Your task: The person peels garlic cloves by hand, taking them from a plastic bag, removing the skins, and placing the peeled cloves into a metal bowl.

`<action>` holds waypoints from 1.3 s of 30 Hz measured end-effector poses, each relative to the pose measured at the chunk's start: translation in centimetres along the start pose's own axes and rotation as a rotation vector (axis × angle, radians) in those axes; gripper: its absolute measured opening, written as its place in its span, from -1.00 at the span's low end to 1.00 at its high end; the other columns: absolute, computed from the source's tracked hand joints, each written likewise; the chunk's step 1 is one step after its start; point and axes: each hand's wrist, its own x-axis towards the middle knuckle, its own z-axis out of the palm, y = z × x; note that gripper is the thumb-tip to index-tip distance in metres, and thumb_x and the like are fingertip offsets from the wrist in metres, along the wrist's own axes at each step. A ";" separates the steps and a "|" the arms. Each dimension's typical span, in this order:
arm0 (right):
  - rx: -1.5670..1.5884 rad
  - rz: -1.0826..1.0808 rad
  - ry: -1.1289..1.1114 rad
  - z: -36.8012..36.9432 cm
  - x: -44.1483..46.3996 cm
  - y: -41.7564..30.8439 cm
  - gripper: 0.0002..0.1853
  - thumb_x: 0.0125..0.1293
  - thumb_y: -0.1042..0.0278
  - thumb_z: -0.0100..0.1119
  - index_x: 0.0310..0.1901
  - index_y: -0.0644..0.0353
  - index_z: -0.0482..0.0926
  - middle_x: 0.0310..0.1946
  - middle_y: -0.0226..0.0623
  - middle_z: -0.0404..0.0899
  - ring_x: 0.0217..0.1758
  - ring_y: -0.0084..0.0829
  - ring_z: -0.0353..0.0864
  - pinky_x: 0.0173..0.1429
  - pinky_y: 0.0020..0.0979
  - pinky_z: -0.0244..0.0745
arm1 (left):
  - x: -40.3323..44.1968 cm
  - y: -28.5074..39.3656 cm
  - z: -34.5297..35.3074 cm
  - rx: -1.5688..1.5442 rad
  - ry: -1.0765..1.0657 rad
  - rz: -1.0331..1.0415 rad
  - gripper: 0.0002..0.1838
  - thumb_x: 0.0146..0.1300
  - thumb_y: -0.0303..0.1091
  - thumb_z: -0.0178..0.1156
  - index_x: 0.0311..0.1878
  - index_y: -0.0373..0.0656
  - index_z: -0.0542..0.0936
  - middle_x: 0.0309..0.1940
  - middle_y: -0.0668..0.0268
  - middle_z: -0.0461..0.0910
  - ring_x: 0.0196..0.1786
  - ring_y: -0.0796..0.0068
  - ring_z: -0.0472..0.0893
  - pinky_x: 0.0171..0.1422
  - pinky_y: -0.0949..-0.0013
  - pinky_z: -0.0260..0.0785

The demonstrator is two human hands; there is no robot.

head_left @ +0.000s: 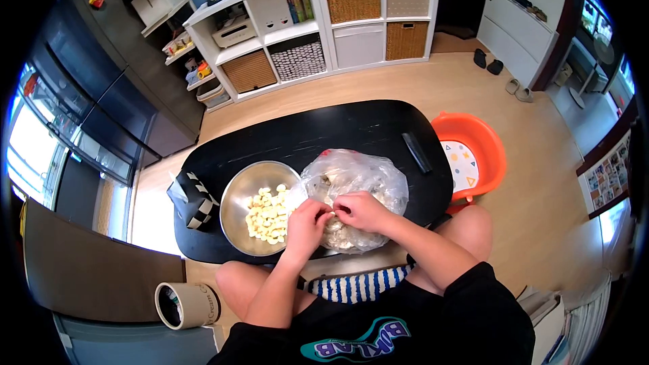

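Observation:
Both hands meet above the near left part of a clear plastic bag, which holds pale, papery pieces. My left hand has its thumb and fingers pinched together, close to the bowl's right rim. Facing it, my right hand is pinched too, its fingertips nearly touching the left ones. What the fingertips hold is too small to make out. Beside the bag on the left stands a steel bowl with many peeled, cream-coloured cloves in it.
The black table carries a dark elongated object at right and a checkered tissue holder at left. An orange plastic seat stands right of the table. Beyond are white shelves. A beige bin lies lower left.

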 end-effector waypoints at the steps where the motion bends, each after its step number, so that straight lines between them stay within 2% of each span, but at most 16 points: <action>1: -0.004 0.010 0.010 0.0 0.0 0.1 -0.91 0.18 0.43 0.23 -0.34 0.24 0.58 -0.45 -0.08 0.63 -0.35 -0.04 0.65 -0.24 -0.17 0.53 | 0.0 0.0 0.0 -0.005 -0.012 0.007 -0.85 0.10 -0.60 0.38 -0.25 -0.27 0.65 -0.38 0.16 0.62 -0.36 0.25 0.66 -0.24 0.32 0.51; 3: -0.025 -0.036 -0.002 0.0 -0.1 0.1 -0.91 0.17 0.43 0.23 -0.34 0.24 0.58 -0.44 -0.09 0.63 -0.34 -0.02 0.65 -0.23 -0.14 0.53 | 0.0 0.2 0.0 -0.013 -0.014 -0.030 -0.87 0.11 -0.55 0.38 -0.25 -0.23 0.66 -0.36 0.15 0.61 -0.33 0.13 0.65 -0.22 0.22 0.49; 23: -0.012 -0.040 -0.106 -0.9 0.1 0.0 -0.87 0.26 0.37 0.20 -0.27 0.25 0.56 -0.38 -0.07 0.63 -0.25 0.03 0.64 -0.14 -0.09 0.52 | 0.0 0.4 -0.1 0.002 -0.018 -0.026 -0.88 0.11 -0.57 0.37 -0.29 -0.26 0.63 -0.37 0.14 0.60 -0.34 0.15 0.64 -0.22 0.23 0.48; 32: 0.083 0.004 -0.090 -1.0 0.2 -0.1 -0.86 0.23 0.39 0.28 -0.27 0.24 0.57 -0.39 -0.07 0.64 -0.28 0.01 0.65 -0.18 -0.12 0.51 | 0.0 0.9 -0.2 -0.102 0.004 -0.079 -0.90 0.17 -0.59 0.35 -0.25 -0.29 0.63 -0.36 0.15 0.63 -0.38 0.28 0.66 -0.24 0.32 0.52; 39: 0.142 0.056 -0.039 -0.8 0.2 -0.2 -0.88 0.19 0.41 0.28 -0.29 0.23 0.56 -0.50 -0.12 0.60 -0.43 -0.14 0.62 -0.32 -0.22 0.47 | 0.0 0.8 0.0 -0.155 -0.011 -0.104 -0.89 0.19 -0.57 0.36 -0.24 -0.30 0.61 -0.39 0.17 0.65 -0.39 0.35 0.66 -0.25 0.36 0.51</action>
